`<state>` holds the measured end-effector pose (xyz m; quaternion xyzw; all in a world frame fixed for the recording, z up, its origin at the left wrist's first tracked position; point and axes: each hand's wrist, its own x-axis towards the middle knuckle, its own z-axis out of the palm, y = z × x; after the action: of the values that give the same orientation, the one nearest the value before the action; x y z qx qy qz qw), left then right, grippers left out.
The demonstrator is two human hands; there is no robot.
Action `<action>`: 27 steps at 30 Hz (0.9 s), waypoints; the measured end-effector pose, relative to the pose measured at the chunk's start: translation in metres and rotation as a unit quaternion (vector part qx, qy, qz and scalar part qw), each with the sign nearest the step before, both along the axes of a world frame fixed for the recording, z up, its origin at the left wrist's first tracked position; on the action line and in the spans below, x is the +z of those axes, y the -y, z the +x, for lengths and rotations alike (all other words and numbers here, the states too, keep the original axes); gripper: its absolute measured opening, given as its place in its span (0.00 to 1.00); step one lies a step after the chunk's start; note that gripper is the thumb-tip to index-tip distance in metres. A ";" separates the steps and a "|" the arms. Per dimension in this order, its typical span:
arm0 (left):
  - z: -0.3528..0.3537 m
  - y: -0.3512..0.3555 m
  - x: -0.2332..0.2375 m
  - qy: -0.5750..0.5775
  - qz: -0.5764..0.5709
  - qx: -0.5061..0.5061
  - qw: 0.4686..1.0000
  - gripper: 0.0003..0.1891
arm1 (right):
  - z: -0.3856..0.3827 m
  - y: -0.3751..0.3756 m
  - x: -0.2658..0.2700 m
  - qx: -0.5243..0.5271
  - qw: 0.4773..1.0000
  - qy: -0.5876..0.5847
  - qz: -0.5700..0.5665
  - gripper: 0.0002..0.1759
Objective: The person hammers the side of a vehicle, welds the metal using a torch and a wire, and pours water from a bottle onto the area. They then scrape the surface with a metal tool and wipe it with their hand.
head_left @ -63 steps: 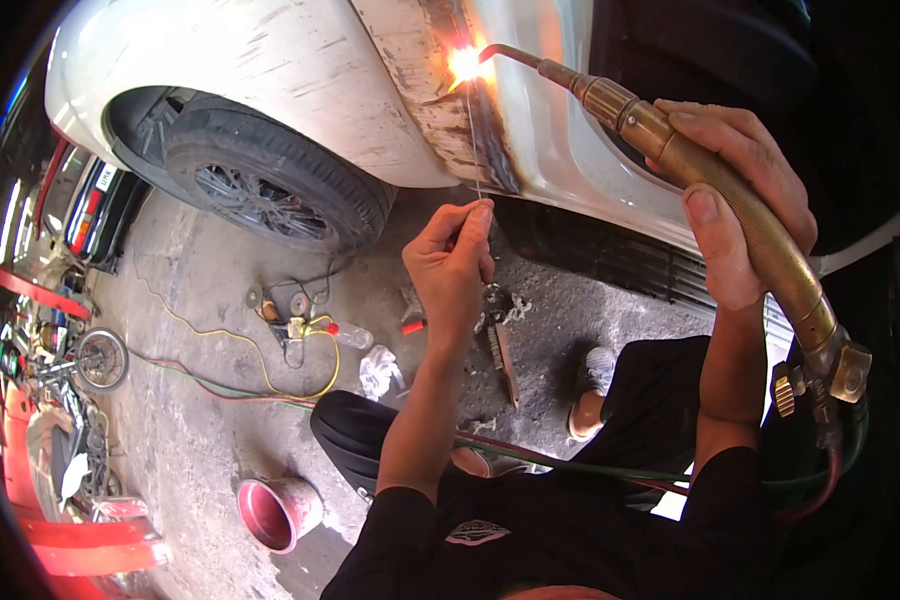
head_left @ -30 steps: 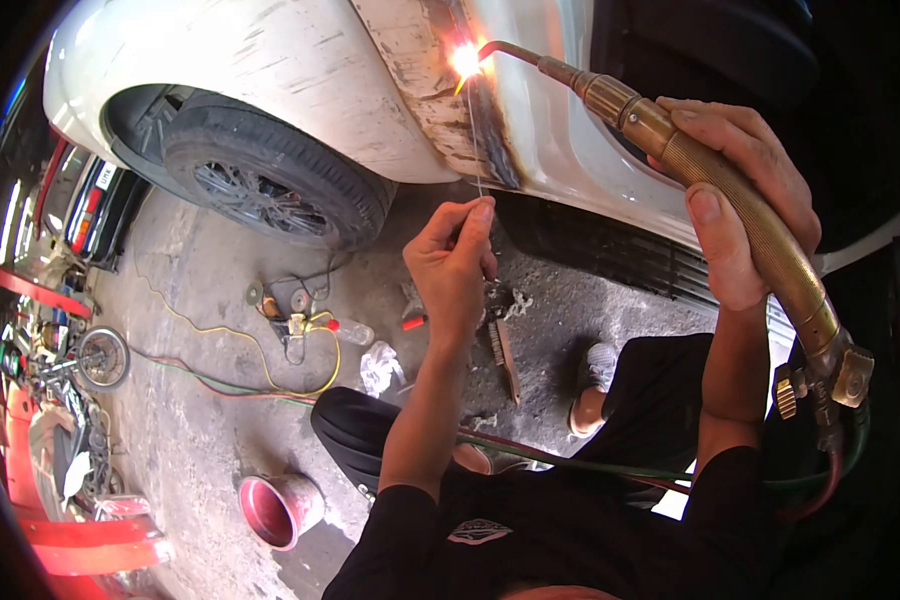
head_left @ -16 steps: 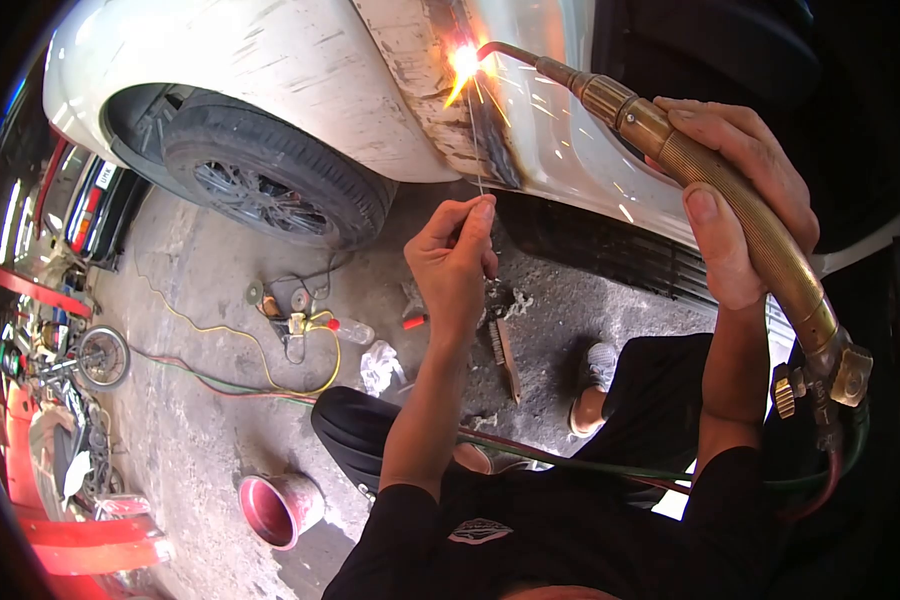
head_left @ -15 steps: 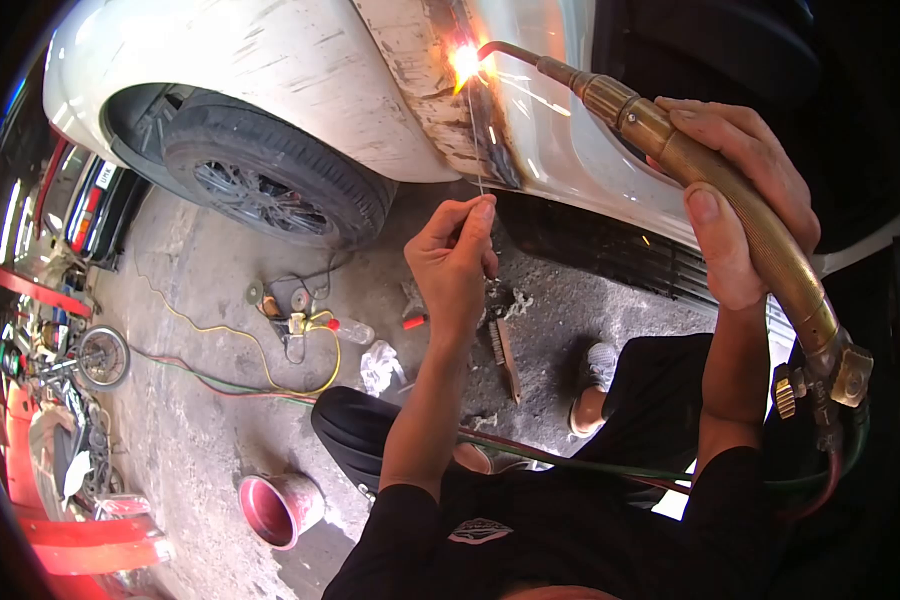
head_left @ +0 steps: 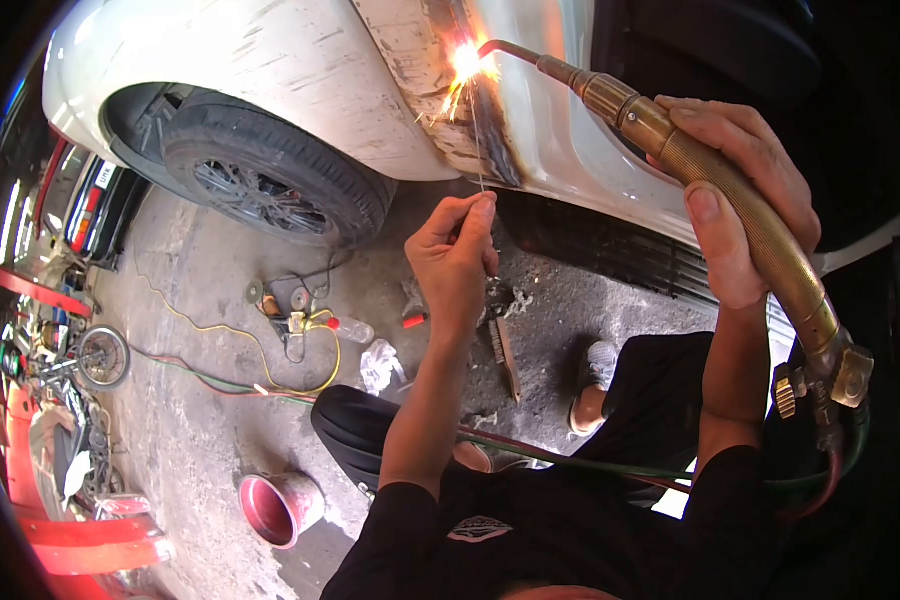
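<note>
Sparks (head_left: 454,98) spray from a glaring flame (head_left: 467,60) at the far middle of the head view, where a scorched seam (head_left: 497,148) runs down a white car body (head_left: 270,60). On the right, the person's right hand (head_left: 765,170) is wrapped around a brass torch (head_left: 738,195), its bent tip reaching left to the flame. Nearer, the left hand (head_left: 452,242) pinches a thin rod (head_left: 478,145) between bare fingers, pointing it up to the glow; glare hides whether its end touches metal.

Heat along the rod or falling sparks could burn those ungloved fingers. A wandering tip could blister the white paint just right of the seam. A green hose (head_left: 610,469) lies across the person's lap, so a shifting leg might tug the torch. Stray sparks might also mark the tyre (head_left: 340,175) or reach the crumpled white sheet (head_left: 379,367) on the floor.
</note>
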<state>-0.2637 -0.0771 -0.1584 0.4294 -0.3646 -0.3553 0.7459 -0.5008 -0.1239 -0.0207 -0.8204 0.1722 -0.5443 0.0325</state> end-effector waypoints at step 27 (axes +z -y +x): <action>-0.002 0.001 0.003 -0.003 0.002 0.005 1.000 0.08 | -0.002 0.005 -0.001 0.022 0.999 -0.009 -0.034 0.25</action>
<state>-0.2655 -0.0777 -0.1554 0.4317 -0.3599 -0.3535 0.7478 -0.5032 -0.1290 -0.0219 -0.8297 0.1361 -0.5413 0.0145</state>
